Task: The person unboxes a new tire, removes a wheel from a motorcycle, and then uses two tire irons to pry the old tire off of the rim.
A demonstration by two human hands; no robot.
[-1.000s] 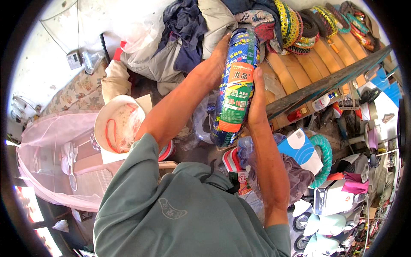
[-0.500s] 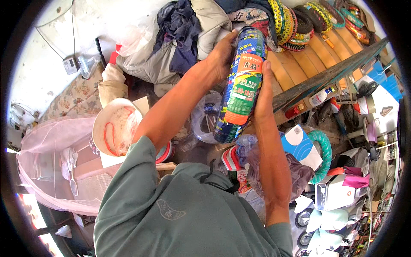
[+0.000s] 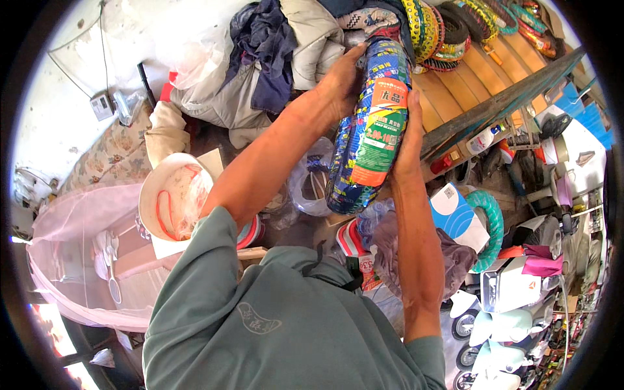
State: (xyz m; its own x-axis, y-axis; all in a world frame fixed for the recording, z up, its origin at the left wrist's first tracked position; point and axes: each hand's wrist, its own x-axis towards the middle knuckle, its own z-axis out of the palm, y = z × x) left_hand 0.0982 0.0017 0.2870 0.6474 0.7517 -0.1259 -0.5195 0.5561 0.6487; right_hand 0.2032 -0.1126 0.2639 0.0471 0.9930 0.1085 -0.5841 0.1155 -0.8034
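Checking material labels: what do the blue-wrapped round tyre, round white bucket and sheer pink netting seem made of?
Blue-wrapped round tyre: seemingly glossy plastic film, by shiny highlights; probably rubber beneath, though hidden. Round white bucket: likely matte plastic, by its smooth wall. Sheer pink netting: probably thin mesh fabric, as things show through it.

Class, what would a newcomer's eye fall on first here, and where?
Probably the shiny blue-wrapped tyre with its orange-and-green label, upper centre, held between the bare left hand and bare right hand. Next, perhaps, the sheer pink net at far left and the yellow-patterned round tyre near the top.
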